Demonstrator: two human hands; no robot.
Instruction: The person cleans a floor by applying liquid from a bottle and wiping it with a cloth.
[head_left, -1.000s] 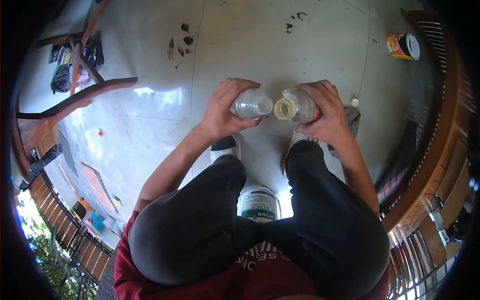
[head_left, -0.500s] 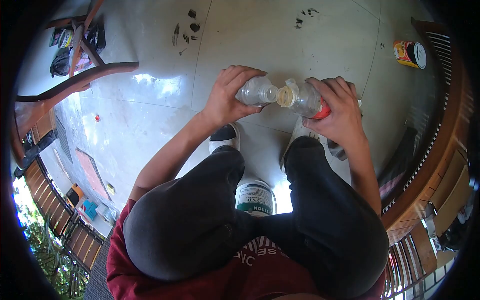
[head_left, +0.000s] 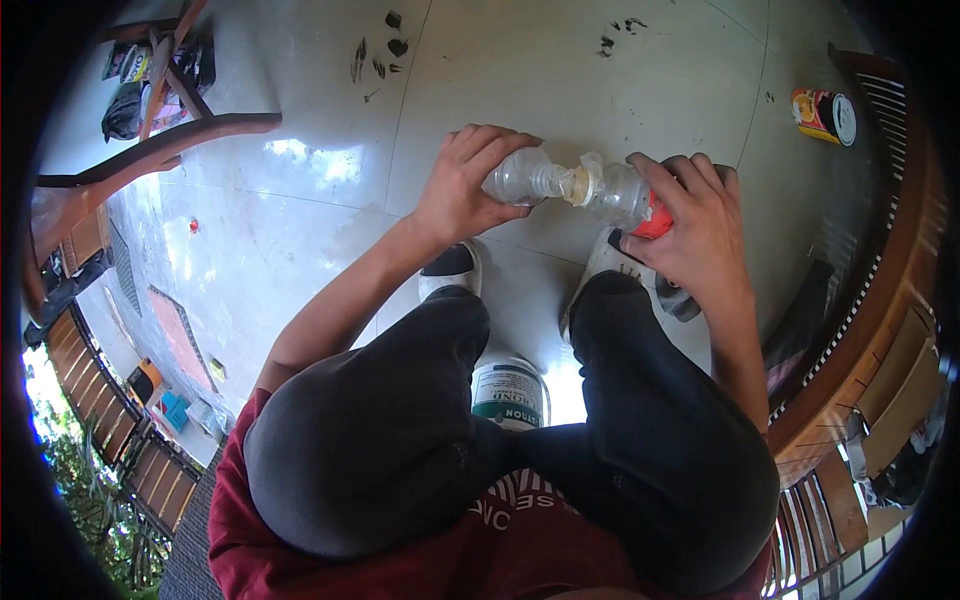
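My left hand (head_left: 470,184) is wrapped round a clear plastic bottle piece (head_left: 516,178), its neck pointing right. In my right hand (head_left: 697,215) is a second clear bottle (head_left: 618,192) with a red label, its neck pointing left. A yellowish ring (head_left: 580,186) with whitish, ragged material surrounds the second bottle's mouth. Both necks lie in line and appear to touch between my hands, above the tiled floor. Parts of each bottle are hidden by my fingers.
A labelled tub (head_left: 510,394) stands between my legs. An orange-and-black can (head_left: 823,116) lies at the upper right, near a wooden bench (head_left: 880,290). Wooden chair legs (head_left: 170,148) and bags are at the upper left. Dark smudges mark the floor.
My right hand and the red-labelled bottle have shifted slightly right. The left bottle has tilted a little and moved right, and the necks look more in line.
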